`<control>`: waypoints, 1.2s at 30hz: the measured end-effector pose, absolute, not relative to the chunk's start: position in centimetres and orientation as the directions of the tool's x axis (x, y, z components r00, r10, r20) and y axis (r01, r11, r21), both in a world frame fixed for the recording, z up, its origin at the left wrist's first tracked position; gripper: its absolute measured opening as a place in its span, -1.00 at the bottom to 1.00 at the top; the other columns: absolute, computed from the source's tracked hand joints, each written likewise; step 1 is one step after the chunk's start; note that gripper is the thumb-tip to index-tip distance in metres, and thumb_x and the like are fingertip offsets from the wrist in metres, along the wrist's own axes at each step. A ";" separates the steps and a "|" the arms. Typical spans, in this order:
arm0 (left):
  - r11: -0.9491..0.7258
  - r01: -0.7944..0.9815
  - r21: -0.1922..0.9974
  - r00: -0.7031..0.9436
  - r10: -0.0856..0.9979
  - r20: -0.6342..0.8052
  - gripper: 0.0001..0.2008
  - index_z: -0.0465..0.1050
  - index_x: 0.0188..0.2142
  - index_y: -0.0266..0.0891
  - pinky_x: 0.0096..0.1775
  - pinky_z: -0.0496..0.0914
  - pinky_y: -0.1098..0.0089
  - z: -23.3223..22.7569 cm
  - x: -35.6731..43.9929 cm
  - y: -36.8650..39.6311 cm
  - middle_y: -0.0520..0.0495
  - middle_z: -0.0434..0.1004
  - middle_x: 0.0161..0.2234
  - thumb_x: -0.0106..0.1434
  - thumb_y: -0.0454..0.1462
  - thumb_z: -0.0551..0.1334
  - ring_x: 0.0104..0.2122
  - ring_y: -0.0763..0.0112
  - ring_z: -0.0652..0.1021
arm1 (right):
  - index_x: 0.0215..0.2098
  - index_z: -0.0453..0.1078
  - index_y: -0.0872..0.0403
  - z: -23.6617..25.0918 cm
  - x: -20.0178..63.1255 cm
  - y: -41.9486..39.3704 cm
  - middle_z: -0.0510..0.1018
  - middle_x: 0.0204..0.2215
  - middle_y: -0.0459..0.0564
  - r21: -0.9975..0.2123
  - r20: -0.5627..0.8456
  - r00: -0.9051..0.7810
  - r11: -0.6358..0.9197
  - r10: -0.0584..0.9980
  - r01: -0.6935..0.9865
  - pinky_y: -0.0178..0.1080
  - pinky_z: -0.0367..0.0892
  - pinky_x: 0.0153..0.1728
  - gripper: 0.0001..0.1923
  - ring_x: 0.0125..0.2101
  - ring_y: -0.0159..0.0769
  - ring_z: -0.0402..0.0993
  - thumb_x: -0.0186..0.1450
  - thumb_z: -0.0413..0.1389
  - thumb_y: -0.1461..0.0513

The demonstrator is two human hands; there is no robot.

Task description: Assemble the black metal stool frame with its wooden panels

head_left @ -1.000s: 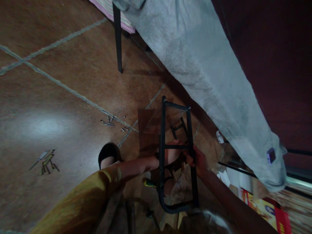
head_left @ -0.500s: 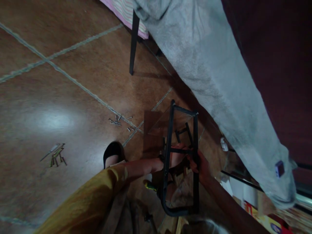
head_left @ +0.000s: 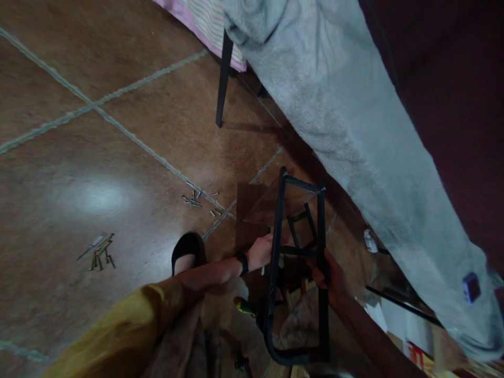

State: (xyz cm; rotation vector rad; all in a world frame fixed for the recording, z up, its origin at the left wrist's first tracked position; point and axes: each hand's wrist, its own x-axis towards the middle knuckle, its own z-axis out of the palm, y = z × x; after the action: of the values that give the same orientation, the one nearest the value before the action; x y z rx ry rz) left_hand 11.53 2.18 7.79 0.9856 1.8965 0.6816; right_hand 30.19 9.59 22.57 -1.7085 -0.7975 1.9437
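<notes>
A black metal frame [head_left: 277,220] with a curved lower bar stands upright in front of me, over a brown wooden panel [head_left: 248,215]. My right hand [head_left: 328,270] grips the frame's right upright near the crossbar. My left hand [head_left: 260,252], wearing a dark wristband, reaches to the frame's left upright and touches it beside the crossbar; whether it grips the bar is hard to tell. A yellow-green tool handle [head_left: 244,307] lies below my left forearm.
Several loose screws [head_left: 195,198] lie on the brown tiled floor, with another small pile of hardware [head_left: 100,248] further left. A grey blanket [head_left: 346,110] hangs over a bed at right, with a black leg [head_left: 222,79]. My dark shoe [head_left: 188,249] is on the floor. Boxes and papers [head_left: 397,320] are at lower right.
My left hand has slid from the crossbar between the uprights out to the left upright. The view has shifted a little, so the frame sits further right and lower.
</notes>
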 end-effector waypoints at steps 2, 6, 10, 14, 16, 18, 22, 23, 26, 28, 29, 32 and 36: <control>0.414 0.352 0.840 -0.260 0.905 -0.337 -0.70 0.52 -0.34 -0.27 -0.18 0.42 0.51 6.2 9.3 3.1 0.02 0.55 -0.37 0.32 -0.14 0.10 -0.42 0.57 0.52 | -0.24 0.32 0.07 22.5 30.3 9.5 0.49 -0.55 -0.09 -0.664 -0.743 -0.141 -0.746 0.654 0.039 -0.53 -0.05 -0.87 -0.66 -0.81 -0.63 0.04 0.23 0.12 -0.03; 0.462 0.280 0.841 -0.504 0.817 -0.281 -0.76 0.45 -0.13 -0.30 -0.12 0.36 0.46 2.0 2.2 2.9 -0.07 0.53 -0.19 0.33 -0.33 0.05 -0.18 0.45 0.50 | -0.23 0.34 0.06 22.2 30.6 9.3 0.49 -0.56 -0.08 -0.647 -0.760 -0.104 -0.763 0.642 0.013 -0.53 -0.04 -0.87 -0.67 -0.81 -0.61 0.08 0.23 0.14 -0.01; 0.595 0.303 0.745 -0.631 0.711 -0.311 -0.74 0.42 -0.13 -0.41 -0.17 0.34 0.33 -1.6 -3.8 1.2 -0.22 0.48 -0.18 0.33 -0.35 0.01 -0.20 0.29 0.48 | -0.24 0.35 0.07 22.2 30.8 9.2 0.48 -0.58 -0.06 -0.624 -0.778 -0.101 -0.782 0.620 0.010 -0.52 -0.05 -0.89 -0.66 -0.82 -0.60 0.07 0.21 0.15 -0.01; 0.635 0.361 0.683 -0.626 0.708 -0.327 -0.74 0.46 -0.15 -0.31 -0.16 0.31 0.39 -3.6 -5.5 -0.5 -0.19 0.46 -0.15 0.33 -0.30 0.02 -0.19 0.28 0.49 | -0.19 0.34 0.05 22.3 30.7 9.1 0.51 -0.55 -0.06 -0.616 -0.786 -0.076 -0.788 0.614 0.009 -0.55 -0.04 -0.88 -0.67 -0.82 -0.62 0.07 0.23 0.15 0.00; 0.642 0.397 0.656 -0.599 0.723 -0.345 -0.74 0.47 -0.15 -0.28 -0.18 0.32 0.38 -4.2 -5.3 -1.1 -0.19 0.46 -0.15 0.33 -0.29 0.03 -0.21 0.28 0.49 | -0.18 0.34 0.05 22.3 30.7 9.1 0.51 -0.54 -0.07 -0.614 -0.787 -0.086 -0.789 0.611 0.008 -0.55 -0.03 -0.87 -0.67 -0.81 -0.63 0.08 0.23 0.15 0.00; 0.624 0.440 0.646 -0.551 0.755 -0.355 -0.75 0.46 -0.13 -0.24 -0.18 0.33 0.37 -4.5 -5.0 -1.5 -0.17 0.45 -0.15 0.31 -0.28 0.06 -0.21 0.28 0.49 | -0.19 0.34 0.05 22.3 30.7 9.2 0.50 -0.56 -0.07 -0.612 -0.786 -0.108 -0.791 0.609 -0.001 -0.55 -0.03 -0.87 -0.66 -0.81 -0.63 0.07 0.22 0.15 0.00; 0.531 0.520 0.669 -0.421 0.841 -0.341 -0.70 0.40 -0.01 -0.11 -0.13 0.33 0.40 -4.2 -4.3 -2.0 -0.10 0.42 -0.09 0.27 -0.29 0.10 -0.13 0.30 0.47 | -0.18 0.34 0.04 22.3 30.7 9.2 0.51 -0.55 -0.06 -0.594 -0.800 -0.090 -0.804 0.593 -0.011 -0.55 -0.03 -0.88 -0.66 -0.82 -0.63 0.07 0.22 0.15 -0.01; 0.513 0.533 0.673 -0.397 0.854 -0.336 -0.68 0.38 0.02 -0.09 -0.12 0.33 0.40 -4.1 -4.2 -2.0 -0.10 0.41 -0.07 0.28 -0.29 0.09 -0.11 0.31 0.46 | -0.17 0.34 0.04 22.2 30.7 9.2 0.51 -0.54 -0.05 -0.593 -0.802 -0.082 -0.805 0.592 -0.009 -0.55 -0.03 -0.88 -0.65 -0.82 -0.62 0.07 0.22 0.15 -0.01; 0.484 0.556 0.676 -0.354 0.874 -0.334 -0.67 0.37 0.03 -0.08 -0.10 0.33 0.39 -4.0 -4.1 -1.8 -0.11 0.37 -0.04 0.28 -0.30 0.07 -0.09 0.32 0.44 | -0.17 0.35 0.05 22.3 30.6 9.2 0.52 -0.54 -0.03 -0.597 -0.800 -0.069 -0.802 0.596 -0.001 -0.54 -0.03 -0.88 -0.63 -0.81 -0.62 0.08 0.22 0.14 -0.03; 0.483 0.560 0.673 -0.344 0.875 -0.341 -0.70 0.40 -0.02 -0.11 -0.09 0.32 0.37 -4.2 -4.2 -1.5 -0.13 0.38 -0.06 0.28 -0.30 0.09 -0.09 0.31 0.43 | -0.19 0.35 0.05 22.4 30.5 9.2 0.51 -0.55 -0.03 -0.595 -0.802 -0.060 -0.804 0.594 0.001 -0.54 -0.03 -0.87 -0.63 -0.81 -0.61 0.08 0.21 0.15 -0.03; 0.486 0.558 0.673 -0.345 0.873 -0.344 -0.73 0.41 -0.05 -0.13 -0.09 0.32 0.36 -4.2 -4.2 -1.3 -0.14 0.39 -0.08 0.27 -0.31 0.10 -0.08 0.30 0.43 | -0.20 0.35 0.06 22.4 30.5 9.2 0.50 -0.56 -0.04 -0.592 -0.804 -0.059 -0.806 0.591 0.001 -0.55 -0.04 -0.87 -0.64 -0.81 -0.61 0.08 0.21 0.15 -0.03; 0.501 0.539 0.678 -0.365 0.864 -0.347 -0.79 0.44 -0.16 -0.18 -0.09 0.31 0.36 -4.1 -4.4 -0.8 -0.15 0.42 -0.14 0.22 -0.36 0.14 -0.09 0.27 0.43 | -0.22 0.35 0.07 22.4 30.5 9.2 0.50 -0.57 -0.04 -0.581 -0.812 -0.058 -0.814 0.580 0.003 -0.55 -0.05 -0.87 -0.64 -0.80 -0.61 0.08 0.21 0.15 -0.03; 0.521 0.477 0.708 -0.421 0.843 -0.336 -0.85 0.44 -0.28 -0.19 -0.16 0.33 0.39 -3.1 -4.3 -0.5 -0.11 0.45 -0.21 0.15 -0.39 0.18 -0.18 0.29 0.48 | -0.24 0.36 0.08 22.1 30.5 9.3 0.50 -0.57 -0.04 -0.578 -0.813 -0.076 -0.816 0.577 -0.007 -0.53 -0.06 -0.86 -0.63 -0.80 -0.60 0.09 0.22 0.13 -0.04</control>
State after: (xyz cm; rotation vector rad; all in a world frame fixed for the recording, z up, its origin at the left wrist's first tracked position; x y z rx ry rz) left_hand -4.32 -0.51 -3.14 1.0698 2.0773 0.6857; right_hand 30.49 9.27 22.09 -1.8002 -0.6133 1.9460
